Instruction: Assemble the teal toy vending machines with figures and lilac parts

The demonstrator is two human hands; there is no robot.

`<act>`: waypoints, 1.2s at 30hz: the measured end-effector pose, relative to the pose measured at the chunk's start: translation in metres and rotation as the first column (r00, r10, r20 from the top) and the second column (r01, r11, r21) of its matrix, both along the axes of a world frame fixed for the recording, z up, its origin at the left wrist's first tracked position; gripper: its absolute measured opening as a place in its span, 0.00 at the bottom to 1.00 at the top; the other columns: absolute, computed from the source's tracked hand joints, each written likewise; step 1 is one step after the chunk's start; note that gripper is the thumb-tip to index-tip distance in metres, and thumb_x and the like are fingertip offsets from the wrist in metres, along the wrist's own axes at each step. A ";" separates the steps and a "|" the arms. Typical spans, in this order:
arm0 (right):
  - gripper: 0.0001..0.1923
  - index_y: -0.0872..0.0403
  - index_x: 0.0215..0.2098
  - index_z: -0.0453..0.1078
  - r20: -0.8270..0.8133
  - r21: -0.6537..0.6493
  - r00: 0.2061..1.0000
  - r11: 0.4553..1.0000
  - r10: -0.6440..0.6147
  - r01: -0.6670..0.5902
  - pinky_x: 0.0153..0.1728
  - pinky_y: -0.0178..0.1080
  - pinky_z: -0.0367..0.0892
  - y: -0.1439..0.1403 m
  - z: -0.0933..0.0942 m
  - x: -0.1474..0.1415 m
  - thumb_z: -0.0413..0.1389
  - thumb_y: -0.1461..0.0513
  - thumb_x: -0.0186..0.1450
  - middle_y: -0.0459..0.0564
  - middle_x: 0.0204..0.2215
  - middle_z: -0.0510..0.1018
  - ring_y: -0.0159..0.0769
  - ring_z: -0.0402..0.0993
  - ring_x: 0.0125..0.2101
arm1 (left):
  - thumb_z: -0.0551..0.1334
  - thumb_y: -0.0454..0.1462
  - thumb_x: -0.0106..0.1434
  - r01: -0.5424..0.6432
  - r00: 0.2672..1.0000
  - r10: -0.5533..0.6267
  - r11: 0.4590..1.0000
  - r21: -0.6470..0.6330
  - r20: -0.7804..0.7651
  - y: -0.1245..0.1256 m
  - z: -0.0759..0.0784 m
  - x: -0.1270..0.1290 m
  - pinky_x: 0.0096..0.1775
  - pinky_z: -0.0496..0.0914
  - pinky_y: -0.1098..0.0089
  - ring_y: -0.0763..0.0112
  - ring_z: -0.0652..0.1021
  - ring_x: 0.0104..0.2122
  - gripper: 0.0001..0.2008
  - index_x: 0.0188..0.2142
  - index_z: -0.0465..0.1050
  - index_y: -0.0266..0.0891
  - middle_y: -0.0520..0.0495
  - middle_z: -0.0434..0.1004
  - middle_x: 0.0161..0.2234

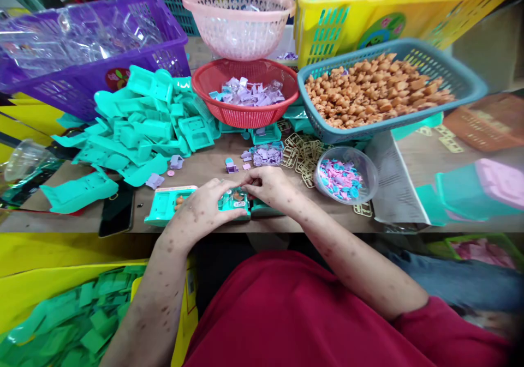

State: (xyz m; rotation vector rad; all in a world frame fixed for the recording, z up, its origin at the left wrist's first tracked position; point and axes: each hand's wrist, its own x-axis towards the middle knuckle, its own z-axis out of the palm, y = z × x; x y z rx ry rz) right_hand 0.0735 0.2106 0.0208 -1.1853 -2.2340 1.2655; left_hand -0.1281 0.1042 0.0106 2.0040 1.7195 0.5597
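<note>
A long teal toy piece (167, 204) lies along the table's front edge. My left hand (202, 210) rests over its middle, fingers curled on it. My right hand (268, 186) grips the same piece from the right, fingertips pinching at a small brown and clear part (238, 196) set in it. The two hands meet above that spot. A loose heap of teal plastic parts (143, 121) lies to the left behind my hands. Small purple parts (267, 154) sit just beyond my right hand.
A red basket (245, 117) of purple bits, a pink basket (239, 34), a blue basket (327, 130) of brown figures and a purple basket (135, 70) stand behind. A clear bowl (366, 168) of pink and blue bits sits right. Gold frames (301, 157) lie nearby. A phone (117, 214) lies left.
</note>
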 end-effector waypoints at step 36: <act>0.06 0.49 0.43 0.86 0.363 -0.008 0.862 0.926 0.355 -0.378 0.33 0.33 0.69 0.045 0.018 -0.009 0.71 0.60 0.67 0.44 0.35 0.90 0.34 0.85 0.36 | 0.70 0.55 0.62 -0.134 0.981 0.073 0.923 -0.361 -0.178 0.032 0.027 0.009 0.41 0.73 0.60 0.45 0.85 0.48 0.27 0.53 0.69 0.46 0.41 0.85 0.46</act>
